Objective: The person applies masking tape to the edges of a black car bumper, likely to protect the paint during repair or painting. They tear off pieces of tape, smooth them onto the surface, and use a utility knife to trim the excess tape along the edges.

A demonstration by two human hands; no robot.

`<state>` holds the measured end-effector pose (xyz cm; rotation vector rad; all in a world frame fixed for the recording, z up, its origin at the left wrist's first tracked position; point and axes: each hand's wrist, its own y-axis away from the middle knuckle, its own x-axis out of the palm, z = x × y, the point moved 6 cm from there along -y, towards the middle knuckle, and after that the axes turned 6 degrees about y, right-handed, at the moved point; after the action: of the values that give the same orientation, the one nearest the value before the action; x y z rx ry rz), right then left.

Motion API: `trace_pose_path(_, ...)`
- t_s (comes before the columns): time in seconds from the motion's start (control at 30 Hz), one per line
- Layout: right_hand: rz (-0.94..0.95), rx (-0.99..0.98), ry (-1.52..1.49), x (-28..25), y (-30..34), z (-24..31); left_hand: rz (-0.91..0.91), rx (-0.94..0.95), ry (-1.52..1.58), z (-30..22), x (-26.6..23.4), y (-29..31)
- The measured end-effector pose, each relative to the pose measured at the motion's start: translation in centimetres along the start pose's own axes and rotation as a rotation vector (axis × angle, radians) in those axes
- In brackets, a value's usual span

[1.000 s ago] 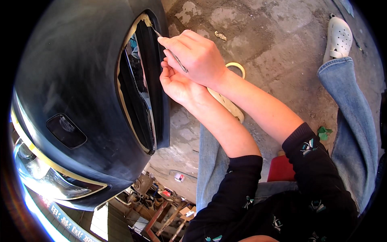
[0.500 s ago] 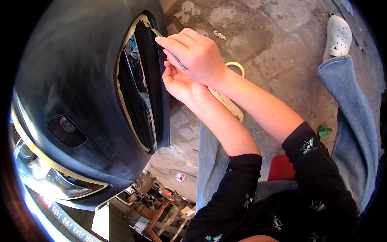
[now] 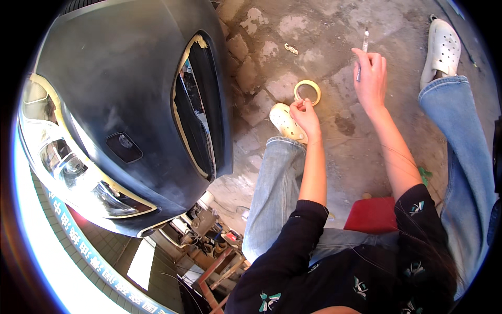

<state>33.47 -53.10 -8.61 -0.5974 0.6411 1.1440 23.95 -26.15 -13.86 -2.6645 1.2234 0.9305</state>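
Observation:
My right hand [image 3: 372, 82], raised over the ground at the right, is closed round a slim pen-shaped tool [image 3: 365, 40] whose silvery end points away from me. The fingers of my left hand [image 3: 307, 119] are pinched together, and what is between them is too small to make out. Just beyond those fingertips is a roll of pale yellow masking tape [image 3: 316, 88]; they overlap its near edge in the picture, and I cannot tell if they touch it. To the left, a dark matt car bumper [image 3: 141, 78] has a long opening [image 3: 194, 104] edged with masking tape [image 3: 179, 118].
Tape also borders the headlight [image 3: 73, 167] at the left. My feet, in pale clogs [image 3: 285, 121], stand apart on worn stone ground. A red seat [image 3: 371, 215] is beneath me. Tools and clutter [image 3: 209, 225] lie at the lower middle.
Both hands have drawn back from the taped opening and separated. My right hand has gone right with the slim tool, my left toward the tape roll. The view has shifted slightly.

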Motion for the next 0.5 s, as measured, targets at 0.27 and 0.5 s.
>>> trace_pose_path(0.27,-0.070,0.197,0.172,-1.1,-2.8,-8.2,0.156,0.206,-0.488,2.8,-0.1,4.4)
trace_pose_path(0.5,-0.001,0.319,0.288,-1.7,-4.3,-11.0,0.182,-0.022,-0.411,8.1,-0.7,4.3)
